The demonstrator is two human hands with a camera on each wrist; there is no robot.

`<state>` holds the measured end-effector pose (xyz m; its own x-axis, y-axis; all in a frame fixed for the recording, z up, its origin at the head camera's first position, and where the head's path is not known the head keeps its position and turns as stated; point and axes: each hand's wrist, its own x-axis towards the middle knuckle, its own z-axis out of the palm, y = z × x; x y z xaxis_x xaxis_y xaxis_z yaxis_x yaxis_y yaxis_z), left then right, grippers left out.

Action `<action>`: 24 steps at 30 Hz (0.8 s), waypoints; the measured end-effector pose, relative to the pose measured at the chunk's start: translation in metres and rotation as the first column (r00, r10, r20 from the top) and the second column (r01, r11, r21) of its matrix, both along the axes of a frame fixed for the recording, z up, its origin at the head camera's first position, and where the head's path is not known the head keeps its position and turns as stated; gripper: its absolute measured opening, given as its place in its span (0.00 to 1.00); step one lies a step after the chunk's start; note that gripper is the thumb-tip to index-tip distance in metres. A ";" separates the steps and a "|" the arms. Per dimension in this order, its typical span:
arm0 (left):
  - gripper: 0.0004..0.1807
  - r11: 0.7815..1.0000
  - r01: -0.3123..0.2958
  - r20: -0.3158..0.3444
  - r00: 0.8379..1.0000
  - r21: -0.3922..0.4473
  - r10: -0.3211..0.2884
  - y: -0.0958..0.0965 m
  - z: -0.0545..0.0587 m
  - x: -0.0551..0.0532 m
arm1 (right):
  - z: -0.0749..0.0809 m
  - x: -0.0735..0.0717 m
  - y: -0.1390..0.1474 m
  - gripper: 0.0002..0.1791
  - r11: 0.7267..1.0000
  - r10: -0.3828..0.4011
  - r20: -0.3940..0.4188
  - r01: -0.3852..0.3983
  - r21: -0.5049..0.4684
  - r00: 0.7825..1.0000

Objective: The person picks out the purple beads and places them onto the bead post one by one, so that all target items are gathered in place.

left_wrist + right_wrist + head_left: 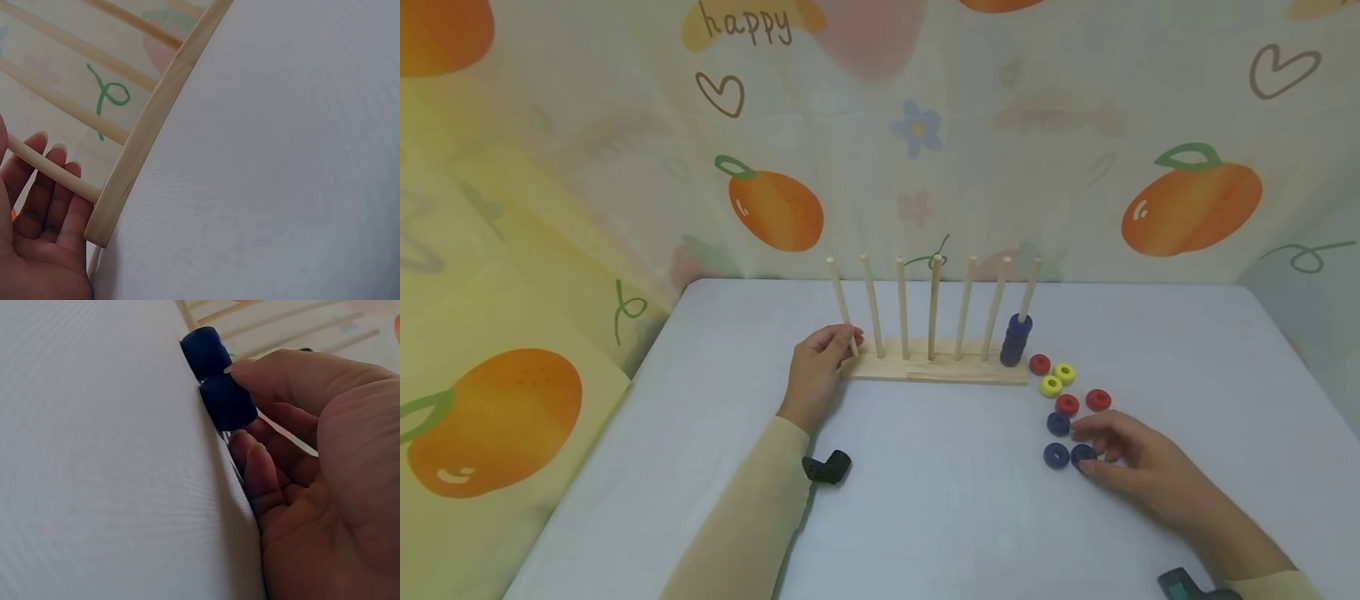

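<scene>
The left arm, in pale cream fabric, stretches forward, the bare left hand curled in a light grip; the bare right hand slants inward, thumb and fingers bent.

On the table, the peg stand is placed near the far edge, with the stacked rings on its rightmost peg, and the loose rings lie to its right and before it, towards the right edge.

Upright seven-peg wooden rack, loose blue rings nearby
</scene>
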<state>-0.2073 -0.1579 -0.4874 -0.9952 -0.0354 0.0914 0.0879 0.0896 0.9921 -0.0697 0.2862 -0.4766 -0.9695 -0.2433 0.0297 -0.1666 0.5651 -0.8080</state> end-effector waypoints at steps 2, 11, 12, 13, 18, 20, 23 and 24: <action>0.19 1.000 0.003 -0.003 1.000 0.006 -0.003 0.000 0.000 0.000 | 0.000 0.000 0.000 0.24 1.000 0.004 -0.005 -0.004 0.004 1.000; 0.18 1.000 0.012 -0.001 1.000 0.018 -0.012 -0.001 0.000 0.000 | 0.001 0.000 -0.001 0.22 0.999 0.046 -0.014 -0.046 0.009 0.999; 0.18 1.000 0.014 -0.001 1.000 0.025 -0.014 -0.001 0.000 0.000 | 0.001 -0.001 -0.001 0.23 0.999 0.049 -0.023 -0.049 0.017 0.999; 0.18 0.999 0.016 -0.001 1.000 0.029 -0.016 -0.001 0.000 0.000 | 0.001 0.000 -0.001 0.23 0.999 0.050 -0.031 -0.049 0.024 0.998; 0.19 0.999 0.018 -0.004 1.000 0.032 -0.018 -0.001 0.000 0.000 | 0.001 -0.001 -0.001 0.23 0.998 0.042 -0.049 -0.039 0.058 0.998; 0.19 0.999 0.016 -0.004 1.000 0.029 -0.016 -0.001 0.000 0.000 | 0.001 0.000 -0.001 0.22 0.998 0.036 -0.049 -0.033 0.061 0.998; 0.19 1.000 0.013 -0.002 1.000 0.025 -0.013 -0.001 0.000 0.000 | 0.001 0.000 -0.001 0.22 0.998 0.030 -0.055 -0.027 0.062 0.998; 0.19 1.000 0.012 -0.001 1.000 0.023 -0.012 -0.001 0.000 0.000 | 0.000 0.000 -0.001 0.22 0.998 0.029 -0.060 -0.025 0.065 0.998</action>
<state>-0.2073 -0.1589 -0.4877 -0.9955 -0.0254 0.0917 0.0899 0.0658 0.9938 -0.0693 0.2850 -0.4762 -0.9595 -0.2723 0.0719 -0.2299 0.6099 -0.7584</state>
